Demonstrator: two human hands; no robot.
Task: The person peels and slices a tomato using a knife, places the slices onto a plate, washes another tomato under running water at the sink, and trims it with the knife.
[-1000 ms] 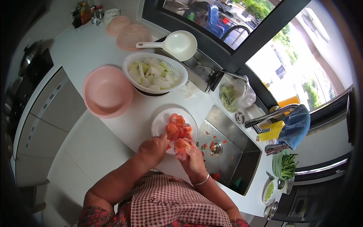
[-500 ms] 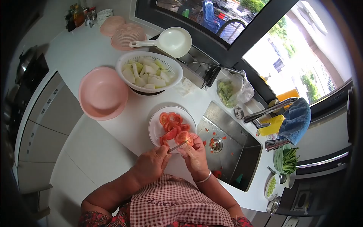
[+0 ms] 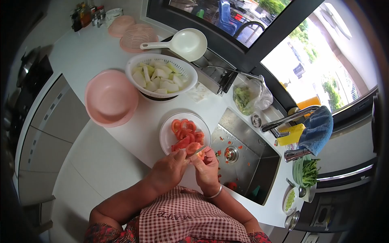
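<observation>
My left hand is closed around a small knife, its blade pointing right against a piece of cut tomato. My right hand pinches that tomato from the right side, fingertips near the blade's tip. Both hands are over the near edge of a white plate. Several red tomato slices lie on the plate. My fingers cover part of the knife handle and of the tomato.
Right of the plate is a steel sink with red scraps around its drain. Behind stand a pink basin and a white colander of pale green chunks. A white ladle-like scoop, a faucet and a blue cloth are farther back.
The knife has moved right and slightly up, across the tomato piece. My left hand has come closer to my right hand. The tomato piece has shifted slightly left.
</observation>
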